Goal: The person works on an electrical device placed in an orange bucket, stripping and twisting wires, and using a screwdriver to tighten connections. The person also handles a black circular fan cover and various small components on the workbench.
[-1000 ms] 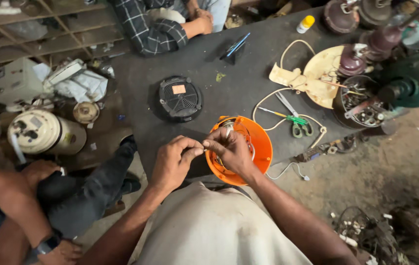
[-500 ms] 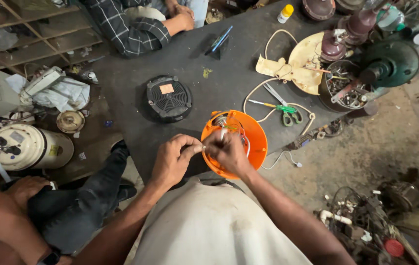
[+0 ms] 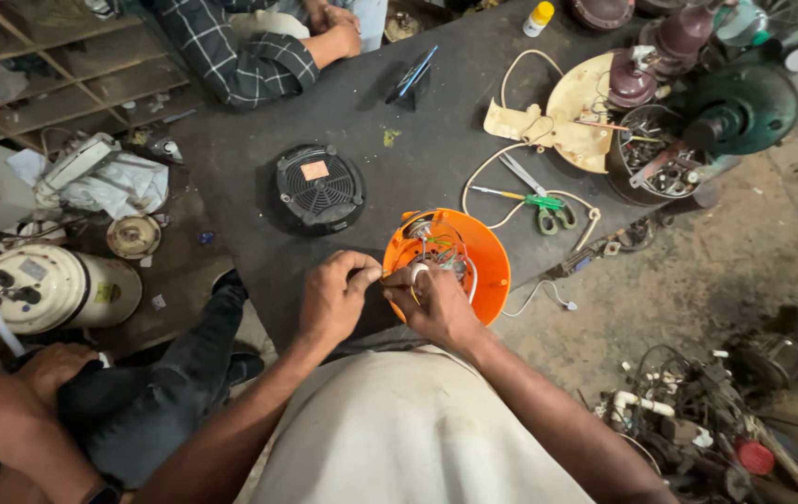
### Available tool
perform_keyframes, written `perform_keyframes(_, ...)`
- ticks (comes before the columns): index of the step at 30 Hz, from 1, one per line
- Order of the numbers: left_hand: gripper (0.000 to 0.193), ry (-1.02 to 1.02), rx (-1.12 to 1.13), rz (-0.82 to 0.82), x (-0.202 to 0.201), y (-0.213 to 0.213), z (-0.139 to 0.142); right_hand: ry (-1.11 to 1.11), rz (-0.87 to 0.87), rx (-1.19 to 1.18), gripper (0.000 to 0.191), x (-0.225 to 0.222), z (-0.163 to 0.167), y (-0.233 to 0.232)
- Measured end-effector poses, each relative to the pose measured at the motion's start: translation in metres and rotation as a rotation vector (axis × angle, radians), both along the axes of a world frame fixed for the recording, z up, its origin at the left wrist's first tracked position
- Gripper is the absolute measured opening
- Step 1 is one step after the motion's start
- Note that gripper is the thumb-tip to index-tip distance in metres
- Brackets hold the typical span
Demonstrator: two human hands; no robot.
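Note:
An orange round appliance housing point(image 3: 487, 257) lies open-side up near the front edge of a dark table point(image 3: 371, 103), with a motor and coloured wires point(image 3: 441, 250) inside. My left hand point(image 3: 335, 297) and my right hand point(image 3: 436, 303) meet at its near rim, both pinching a small white piece with thin wires. What exactly sits between the fingertips is too small to tell. My arms reach over my pale shirt.
A black round vented cover point(image 3: 319, 189) lies on the table. Green-handled scissors point(image 3: 548, 210), a white cord point(image 3: 501, 154) and a cream plate point(image 3: 581, 107) sit right. Another person's checked sleeve point(image 3: 240, 56) rests at the far edge. A seated person's legs point(image 3: 156, 392) are at left. Scrap parts point(image 3: 688, 420) lie on the floor.
The view has shifted a little, so the table sits differently in frame. My hands stay together at the orange housing's rim, fingers working the small piece.

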State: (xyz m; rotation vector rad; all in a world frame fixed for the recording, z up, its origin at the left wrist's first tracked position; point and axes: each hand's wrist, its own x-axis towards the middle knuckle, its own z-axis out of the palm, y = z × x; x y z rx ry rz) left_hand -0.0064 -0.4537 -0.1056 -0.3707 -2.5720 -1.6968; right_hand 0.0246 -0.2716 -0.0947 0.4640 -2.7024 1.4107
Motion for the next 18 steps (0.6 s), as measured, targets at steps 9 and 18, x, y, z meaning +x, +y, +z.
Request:
perform_keyframes(9,0.009,-0.077,-0.096,-0.266,0.017,0.0,-0.014,0.048,-0.106,0.065,0.008,-0.008,0.001,0.023)
perform_keyframes(18,0.014,-0.278,0.005,-0.01,0.002,0.012,0.013,-0.294,0.047,-0.129,0.018,0.009,0.003,0.014)
